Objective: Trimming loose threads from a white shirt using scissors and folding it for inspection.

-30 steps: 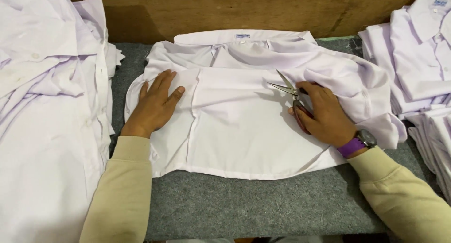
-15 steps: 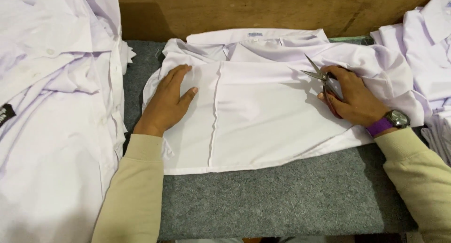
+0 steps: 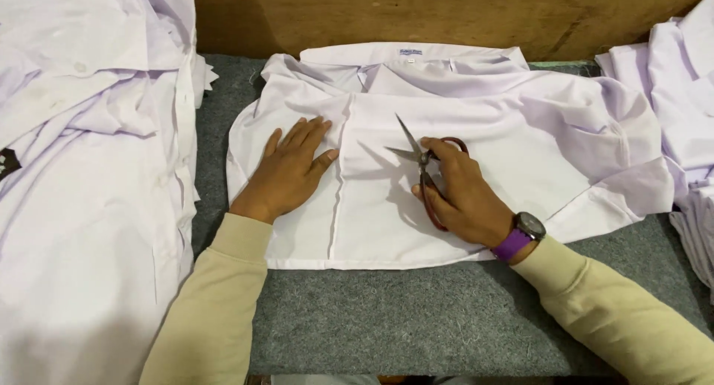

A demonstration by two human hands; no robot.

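A white shirt point(image 3: 535, 147) lies spread flat, collar at the far side, on the grey felt table point(image 3: 387, 325). My left hand point(image 3: 291, 165) rests flat on the shirt's left half, fingers apart, just left of the front placket. My right hand point(image 3: 462, 195) grips a pair of scissors point(image 3: 416, 153) with dark red handles; the blades are apart and point up-left over the middle of the shirt. A watch with a purple strap point(image 3: 522, 235) sits on my right wrist.
A large heap of white shirts point(image 3: 89, 177) covers the left side of the table. Another stack of white shirts point(image 3: 688, 95) sits at the right edge. A wooden board point(image 3: 416, 17) runs along the back.
My right hand has carried the scissors left from the shirt's right side to its middle. My left hand stays flat on the shirt. The view has shifted.
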